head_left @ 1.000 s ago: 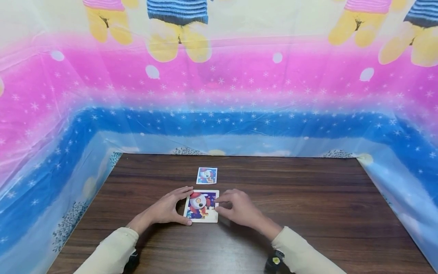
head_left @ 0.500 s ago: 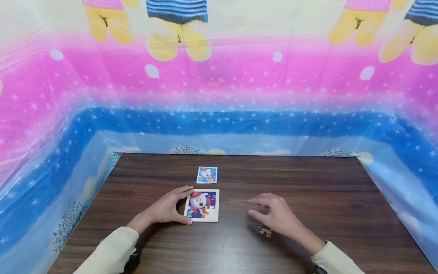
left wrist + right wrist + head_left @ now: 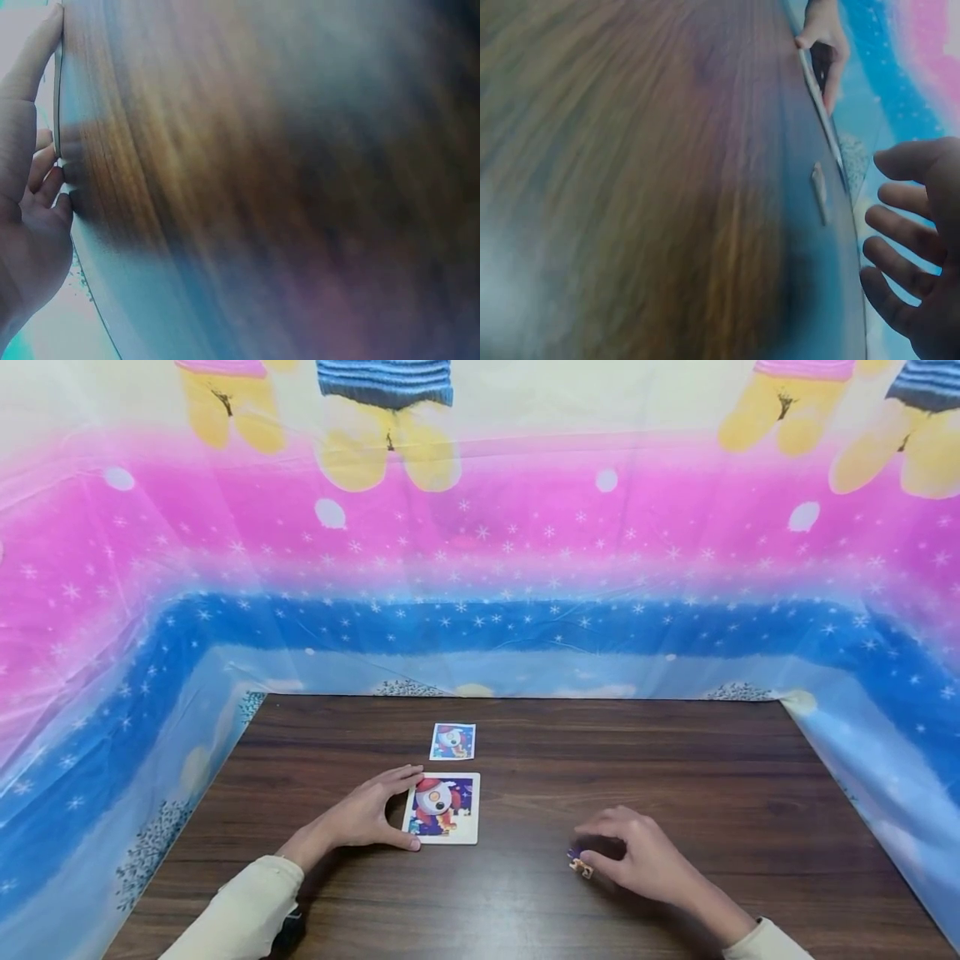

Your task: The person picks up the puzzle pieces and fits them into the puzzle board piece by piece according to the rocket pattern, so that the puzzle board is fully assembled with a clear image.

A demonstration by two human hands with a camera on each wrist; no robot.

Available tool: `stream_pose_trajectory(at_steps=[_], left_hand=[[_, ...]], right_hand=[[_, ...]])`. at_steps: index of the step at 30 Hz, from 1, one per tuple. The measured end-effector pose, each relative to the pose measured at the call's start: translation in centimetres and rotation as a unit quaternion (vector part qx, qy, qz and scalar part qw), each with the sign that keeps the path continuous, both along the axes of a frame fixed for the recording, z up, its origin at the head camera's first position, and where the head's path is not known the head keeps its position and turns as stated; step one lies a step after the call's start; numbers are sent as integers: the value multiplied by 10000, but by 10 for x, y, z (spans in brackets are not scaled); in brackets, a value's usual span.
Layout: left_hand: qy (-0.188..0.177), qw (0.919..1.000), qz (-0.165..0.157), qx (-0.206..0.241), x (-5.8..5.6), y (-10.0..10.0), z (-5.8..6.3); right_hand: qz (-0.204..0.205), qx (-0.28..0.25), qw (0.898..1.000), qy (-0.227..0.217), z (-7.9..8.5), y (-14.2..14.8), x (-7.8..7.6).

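On the table, a jigsaw puzzle board (image 3: 471, 833) with a pale frame shows a partly filled cartoon picture, with pale gaps at its lower right. My left hand (image 3: 360, 814) holds this board from the left, thumb at the lower corner and fingertips at the upper one. To the right, a few loose puzzle pieces (image 3: 579, 865) lie close together; their exact number is unclear. My right hand (image 3: 651, 860) hovers beside them, thumb and fingers apart. In the right wrist view, the right hand (image 3: 922, 240) appears empty, with the pieces (image 3: 820, 193) beyond its fingers.
A small picture card (image 3: 453, 742) with a similar cartoon lies just behind the board. The dark wooden table (image 3: 675, 760) ends at a printed cloth backdrop (image 3: 540, 627), which rises at the back and both sides.
My right hand has left the board's right edge and moved right to the loose pieces. The left hand has stayed on the board.
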State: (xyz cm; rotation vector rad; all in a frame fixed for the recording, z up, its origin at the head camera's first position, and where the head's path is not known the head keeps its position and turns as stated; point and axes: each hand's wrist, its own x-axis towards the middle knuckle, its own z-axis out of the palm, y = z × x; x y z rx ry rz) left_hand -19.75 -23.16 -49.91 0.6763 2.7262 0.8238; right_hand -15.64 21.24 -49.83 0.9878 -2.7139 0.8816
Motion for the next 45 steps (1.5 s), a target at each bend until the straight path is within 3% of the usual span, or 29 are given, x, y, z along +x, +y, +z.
stream_pose_trajectory(at_steps=[16,24,32,45], left_hand=[[-16,10000,25,-21,1,1,1],[-1,10000,23,-45,0,1,1],[-72,10000,61,-7,0,0,0],[-26,10000,50,-40,1,0,0]], right_hand=[[699,739,9942,-339,-4,7,-7],[586,894,9942,-107,-2,3,-7],[154,1015,9947,81,-5,1,-7],[51,1050,9944,-47,-6,-1,-8]])
